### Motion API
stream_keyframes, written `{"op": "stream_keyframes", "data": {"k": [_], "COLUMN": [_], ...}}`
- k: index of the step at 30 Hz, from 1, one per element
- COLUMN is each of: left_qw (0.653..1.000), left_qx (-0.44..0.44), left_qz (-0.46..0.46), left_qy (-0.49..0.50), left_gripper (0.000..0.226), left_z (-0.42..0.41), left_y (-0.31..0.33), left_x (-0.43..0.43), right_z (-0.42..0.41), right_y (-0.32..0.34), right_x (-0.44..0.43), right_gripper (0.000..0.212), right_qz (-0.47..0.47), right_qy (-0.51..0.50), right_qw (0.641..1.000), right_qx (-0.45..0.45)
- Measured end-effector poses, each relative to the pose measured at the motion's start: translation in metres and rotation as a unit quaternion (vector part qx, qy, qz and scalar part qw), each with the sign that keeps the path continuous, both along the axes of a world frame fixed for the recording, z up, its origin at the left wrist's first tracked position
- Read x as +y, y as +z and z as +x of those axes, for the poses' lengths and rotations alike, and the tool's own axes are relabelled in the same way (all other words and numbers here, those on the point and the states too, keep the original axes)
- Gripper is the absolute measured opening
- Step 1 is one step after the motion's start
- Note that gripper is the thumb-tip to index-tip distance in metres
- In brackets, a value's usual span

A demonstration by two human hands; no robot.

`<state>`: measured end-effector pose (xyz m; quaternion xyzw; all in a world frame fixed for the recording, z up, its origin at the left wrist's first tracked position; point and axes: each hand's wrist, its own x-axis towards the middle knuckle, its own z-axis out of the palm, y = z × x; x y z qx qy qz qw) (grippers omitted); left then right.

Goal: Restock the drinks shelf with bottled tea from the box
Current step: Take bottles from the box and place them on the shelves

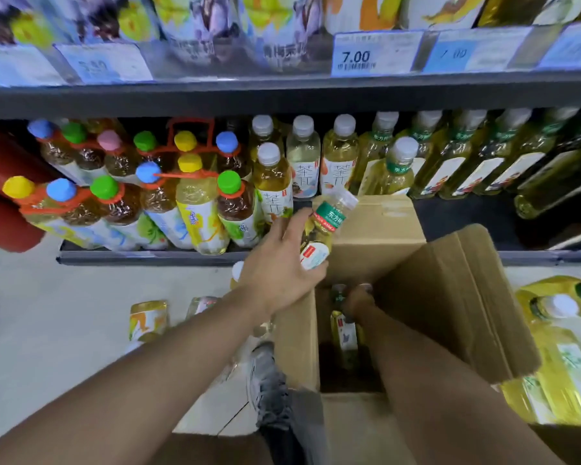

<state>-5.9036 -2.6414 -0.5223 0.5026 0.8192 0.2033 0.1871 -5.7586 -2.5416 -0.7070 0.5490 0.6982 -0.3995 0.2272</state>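
Left hand: the left hand (pixel 280 263) is closed round the lower body of a tea bottle (pixel 326 229), fingers wrapped over its label, holding it tilted with the cap pointing up and away toward the shelf.
Right hand: the right hand (pixel 358 298) is down inside the cardboard box (pixel 296 344); its fingers seem to sit at the neck of a second bottle (pixel 344 330), but whether they have closed on it cannot be told.
Where it goes: the lower shelf (pixel 148 256) lies just beyond the left hand, with matching green-collared bottles (pixel 398 169) standing ahead and to the right of it.
Handling: a full plastic bottle is probably moderately heavy, firm yet slightly squeezable, and smooth on the film label.
Hold: mid-body grip looks soundest; the neck suits lifting from the box.
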Motion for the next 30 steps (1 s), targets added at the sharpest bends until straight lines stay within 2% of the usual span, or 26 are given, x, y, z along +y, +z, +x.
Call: {"op": "stream_keyframes", "data": {"k": [2,3,7,11,13,18,22,27,30], "left_qw": [1.0,0.999,0.998,0.997,0.999,0.999,0.998,0.984,0.969], "left_qx": [0.024,0.032,0.055,0.066,0.04,0.026,0.015,-0.099,-0.148], "left_qz": [0.012,0.017,0.036,0.036,0.025,0.025,0.056,0.144,0.198], "left_qy": [-0.012,-0.013,-0.022,-0.023,-0.01,0.001,0.006,0.024,0.012], "left_gripper": [0.087,0.087,0.087,0.087,0.088,0.085,0.084,0.094,0.085], "left_z": [-0.002,-0.003,-0.007,-0.012,-0.011,0.003,0.026,0.056,0.071], "left_y": [-0.001,-0.001,-0.004,-0.008,-0.006,0.013,0.039,0.088,0.128], "left_x": [0.008,0.012,0.019,0.02,0.02,0.013,0.0,-0.019,-0.027], "right_z": [-0.004,-0.005,-0.01,-0.014,-0.012,0.009,0.021,0.044,0.064], "right_y": [-0.017,-0.025,-0.041,-0.04,-0.029,0.025,0.096,0.201,0.275], "right_x": [0.005,0.006,0.008,0.009,0.006,-0.003,-0.009,-0.018,-0.025], "right_gripper": [0.055,0.057,0.046,0.043,0.042,0.044,0.049,0.048,0.051], "right_qz": [0.016,0.026,0.033,0.033,0.025,0.072,0.107,0.188,0.226], "right_qy": [-0.038,-0.009,0.022,-0.039,-0.059,-0.084,-0.084,-0.046,-0.045], "right_qw": [0.999,0.999,0.999,0.999,0.998,0.99,0.981,0.954,0.929], "right_qx": [-0.012,-0.027,-0.03,0.0,0.012,0.083,0.141,0.23,0.289]}}
